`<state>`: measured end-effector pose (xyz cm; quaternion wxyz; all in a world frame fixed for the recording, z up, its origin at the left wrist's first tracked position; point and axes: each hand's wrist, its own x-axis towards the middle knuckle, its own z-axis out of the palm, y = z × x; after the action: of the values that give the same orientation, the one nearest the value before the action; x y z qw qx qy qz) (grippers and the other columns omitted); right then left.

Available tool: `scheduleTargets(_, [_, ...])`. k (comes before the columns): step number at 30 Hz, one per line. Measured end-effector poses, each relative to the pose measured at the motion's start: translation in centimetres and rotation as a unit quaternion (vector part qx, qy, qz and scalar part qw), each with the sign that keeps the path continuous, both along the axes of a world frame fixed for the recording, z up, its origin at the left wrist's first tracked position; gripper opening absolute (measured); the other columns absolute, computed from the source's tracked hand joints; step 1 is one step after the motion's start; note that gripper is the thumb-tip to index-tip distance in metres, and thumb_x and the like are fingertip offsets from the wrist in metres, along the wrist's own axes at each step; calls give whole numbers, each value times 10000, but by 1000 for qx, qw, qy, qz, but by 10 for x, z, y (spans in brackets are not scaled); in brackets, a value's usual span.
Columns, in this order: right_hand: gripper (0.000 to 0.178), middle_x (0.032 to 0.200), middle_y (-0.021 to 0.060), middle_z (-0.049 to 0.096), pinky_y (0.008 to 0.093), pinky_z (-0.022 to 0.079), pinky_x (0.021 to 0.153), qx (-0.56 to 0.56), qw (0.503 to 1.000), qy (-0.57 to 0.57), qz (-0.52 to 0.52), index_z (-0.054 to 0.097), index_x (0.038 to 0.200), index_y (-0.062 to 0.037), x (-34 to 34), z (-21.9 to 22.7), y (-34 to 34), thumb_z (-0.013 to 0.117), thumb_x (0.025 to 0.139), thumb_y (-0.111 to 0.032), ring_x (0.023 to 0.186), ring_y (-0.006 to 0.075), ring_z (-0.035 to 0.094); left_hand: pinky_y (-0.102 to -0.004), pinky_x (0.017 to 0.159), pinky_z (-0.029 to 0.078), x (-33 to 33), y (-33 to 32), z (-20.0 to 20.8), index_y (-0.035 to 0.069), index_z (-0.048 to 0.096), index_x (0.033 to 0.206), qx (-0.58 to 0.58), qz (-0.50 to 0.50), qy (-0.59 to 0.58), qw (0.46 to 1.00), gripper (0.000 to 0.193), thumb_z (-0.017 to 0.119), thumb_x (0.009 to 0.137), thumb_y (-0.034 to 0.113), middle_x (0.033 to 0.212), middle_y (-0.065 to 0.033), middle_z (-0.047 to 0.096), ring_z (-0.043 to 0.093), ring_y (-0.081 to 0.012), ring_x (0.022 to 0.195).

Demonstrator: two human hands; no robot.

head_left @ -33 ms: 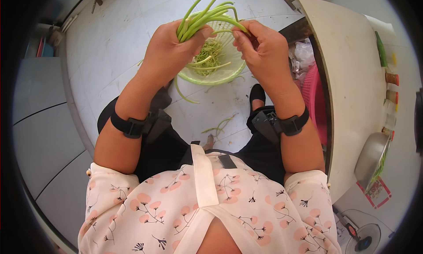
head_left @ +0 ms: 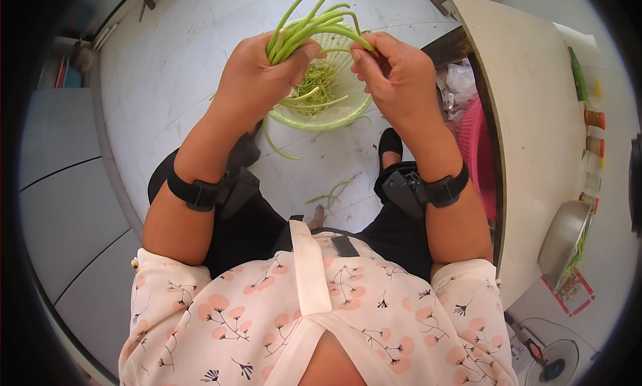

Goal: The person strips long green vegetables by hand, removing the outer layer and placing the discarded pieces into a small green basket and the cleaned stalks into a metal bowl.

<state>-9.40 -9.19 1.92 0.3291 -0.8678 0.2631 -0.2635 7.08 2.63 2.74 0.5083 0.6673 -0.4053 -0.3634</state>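
Left hand point(head_left: 251, 71): clenched round green stems point(head_left: 289, 43).
Right hand point(head_left: 401, 68): pinching one stem.
Stem axis: slanting forward-right from left hand.
Basket point(head_left: 353, 91): below hands.

The colander point(head_left: 319, 126) is plastic, its wall a meshed, uneven surface. Above it, the stems point(head_left: 294, 41) look smooth and faintly glossy. Around it, the floor point(head_left: 200, 58) is smooth tile. Right of it are a crinkled, shiny plastic bag point(head_left: 461, 79), a plastic basket point(head_left: 476, 152), a smooth, matt tabletop point(head_left: 515, 118) and a softly gleaming metal bowl point(head_left: 560, 242). Nearer the wearer than the colander, the shirt point(head_left: 267, 326) is thin matt cloth.
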Motion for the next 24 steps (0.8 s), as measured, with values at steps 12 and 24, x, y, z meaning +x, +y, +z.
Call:
scheduleTargets(12, [82,682,25,611,212,449,539,154,988,17,3,619,890,-1,-5,11,1,601,886,-80,582,75,563,-205,423,293,4,0,0,6,678,965,69,-24,105,992,227,660,936,231,588,52,467,401,-37,478])
scheduleTargets(24, [152,677,-25,425,178,322,477,680,691,-227,92,549,1026,16,-1,19,12,515,944,-108,578,59,406,-195,426,277,2,4,1,3,657,955,4,-81,181,980,255,641,953,258,606,52,460,395,-31,488])
